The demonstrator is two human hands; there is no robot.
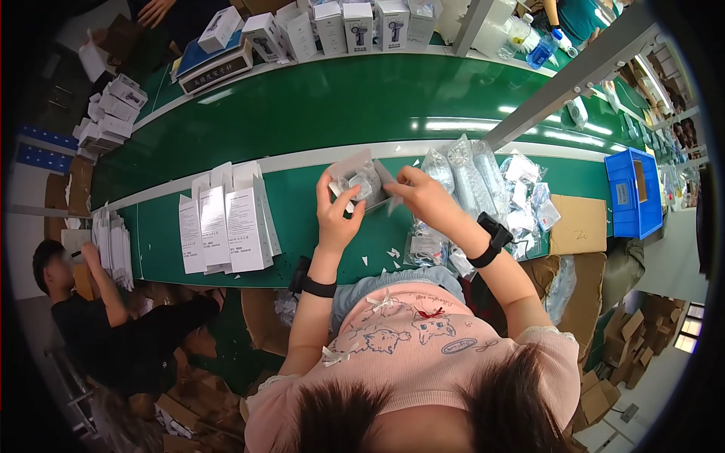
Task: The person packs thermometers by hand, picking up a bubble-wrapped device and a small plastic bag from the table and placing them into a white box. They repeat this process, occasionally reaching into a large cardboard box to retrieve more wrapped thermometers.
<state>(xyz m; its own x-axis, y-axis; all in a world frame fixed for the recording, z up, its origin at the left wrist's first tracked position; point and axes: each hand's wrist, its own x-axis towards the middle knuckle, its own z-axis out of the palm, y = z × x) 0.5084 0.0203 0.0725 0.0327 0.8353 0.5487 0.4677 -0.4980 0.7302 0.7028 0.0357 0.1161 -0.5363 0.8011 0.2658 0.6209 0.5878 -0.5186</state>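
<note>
My left hand [337, 219] is closed around a small white carton [349, 161], held with its open end up over the green bench. Inside the carton sits something round in clear wrap [365, 186]; its kind cannot be made out. On the carton's right side, my right hand [420, 196] pinches a raised flap [380, 174]. A translucent scrap shows just under those fingers. To the right of this hand lie bubble-wrapped packs [470, 177] and a pile of small clear bags with white parts [521, 198].
Flat white cartons [226, 219] stand in a group on the left. A cardboard piece [578, 224] and a blue bin [633, 192] are at the right. A metal post [574, 75] slants over the bench. Printed boxes [361, 29] line the far side. Another person [113, 325] sits at lower left.
</note>
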